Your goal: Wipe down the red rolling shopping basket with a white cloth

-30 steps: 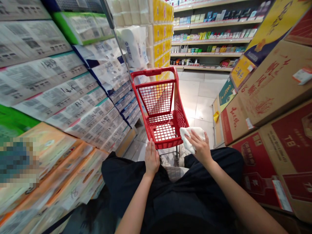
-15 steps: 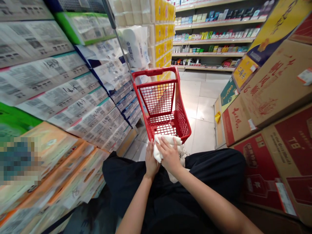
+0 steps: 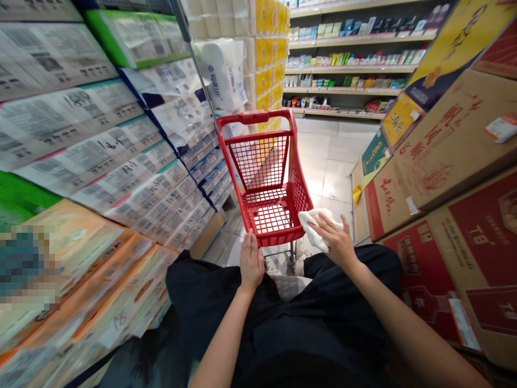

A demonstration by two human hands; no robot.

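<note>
A red plastic shopping cart [image 3: 278, 235] with grid walls stands in front of my knees, its basket empty and its handle at the far end. My left hand [image 3: 251, 261] lies flat with fingers stretched out, the tips against the basket's near left corner. Beside the near right corner, my right hand [image 3: 334, 237] presses a folded white cloth [image 3: 317, 229]. The palm covers part of the cloth, and the thumb points up and away from the fingers. Below the basket, a metal leg and small wheels of the cart show near a light-coloured shoe [image 3: 299, 257].
Stacked tissue packs [image 3: 121, 145] rise close on my left. Cardboard cartons [image 3: 440, 140] are piled on my right. Yellow and white paper packs [image 3: 264, 59] stand behind the cart. Farther back are shelves [image 3: 351, 70] of small bottles and boxes. A tiled floor [image 3: 319, 145] runs between.
My right hand has carried the white cloth from the basket's near edge to the right, round its near right corner. My left hand has stayed at the near left corner.
</note>
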